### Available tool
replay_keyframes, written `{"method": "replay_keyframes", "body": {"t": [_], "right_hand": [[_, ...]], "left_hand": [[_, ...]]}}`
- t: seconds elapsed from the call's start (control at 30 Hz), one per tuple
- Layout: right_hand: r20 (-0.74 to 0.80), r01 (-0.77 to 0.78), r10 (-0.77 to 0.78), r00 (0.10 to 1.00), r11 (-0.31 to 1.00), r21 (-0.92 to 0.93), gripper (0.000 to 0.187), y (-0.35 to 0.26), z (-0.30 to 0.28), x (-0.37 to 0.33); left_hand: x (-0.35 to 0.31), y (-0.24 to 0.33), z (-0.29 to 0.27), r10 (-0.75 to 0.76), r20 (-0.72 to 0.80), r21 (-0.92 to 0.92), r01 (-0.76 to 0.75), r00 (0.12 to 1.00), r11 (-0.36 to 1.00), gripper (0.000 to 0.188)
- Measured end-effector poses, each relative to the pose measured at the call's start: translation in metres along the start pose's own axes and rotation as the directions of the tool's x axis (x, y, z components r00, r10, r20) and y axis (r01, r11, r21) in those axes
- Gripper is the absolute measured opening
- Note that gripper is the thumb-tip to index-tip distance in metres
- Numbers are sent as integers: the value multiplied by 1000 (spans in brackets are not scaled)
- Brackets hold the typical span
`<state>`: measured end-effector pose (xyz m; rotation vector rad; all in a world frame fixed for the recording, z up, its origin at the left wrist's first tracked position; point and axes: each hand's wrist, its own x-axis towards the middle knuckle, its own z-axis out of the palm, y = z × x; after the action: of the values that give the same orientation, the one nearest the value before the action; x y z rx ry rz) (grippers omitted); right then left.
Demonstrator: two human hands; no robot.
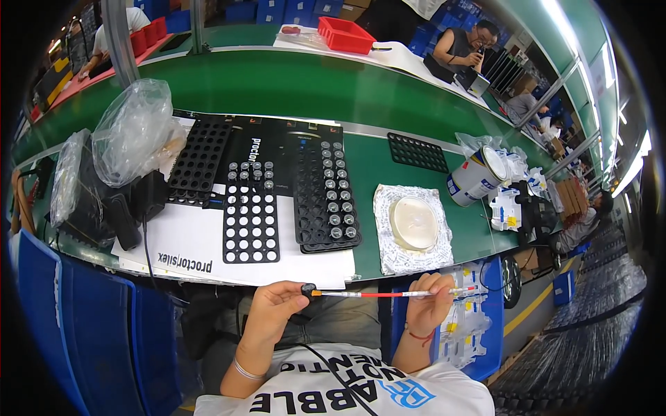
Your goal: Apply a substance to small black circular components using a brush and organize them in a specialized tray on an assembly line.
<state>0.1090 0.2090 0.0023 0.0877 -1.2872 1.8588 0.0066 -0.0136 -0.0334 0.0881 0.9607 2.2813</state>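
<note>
A: Your left hand [274, 305] fingers pinch the small black cap [308, 288] over your lap; your right hand [427, 305] pinches the thin red-and-white brush [388, 294].

B: Press crooked and the bristles may splay; the cap could drop below the green surface [291, 87].

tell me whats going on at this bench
A seated person holds a small black round part in the left hand and touches the tip of a thin red and white brush, held in the right hand, to it. On the green bench ahead lie black hole trays, some slots filled with similar parts, a shallow round dish on a white cloth, and a tin can on its side.
</note>
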Motion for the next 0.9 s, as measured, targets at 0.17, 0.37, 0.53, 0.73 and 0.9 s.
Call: {"method": "replay_keyframes", "body": {"t": [0.17,0.37,0.53,0.73,0.9], "right_hand": [[-18,2,-2,1000,1000,-4,23,1,-2,0],[-30,11,-11,999,1000,4,23,2,-4,0],[-68,39,-40,997,999,-20,23,1,-6,1],[-98,14,-7,995,997,71,25,-1,-7,-1],[-74,-20,27,997,995,94,26,-1,-5,-3]], "left_hand": [[0,-3,-3,3,59,0,-3,998,1000,21],[0,-1,-1,-33,68,-38,36,997,999,21],[0,2,4,-52,92,-55,57,994,997,22],[1,-1,3,-52,49,-23,53,997,998,22],[1,0,9,1,20,31,-2,1000,1000,22]]}}
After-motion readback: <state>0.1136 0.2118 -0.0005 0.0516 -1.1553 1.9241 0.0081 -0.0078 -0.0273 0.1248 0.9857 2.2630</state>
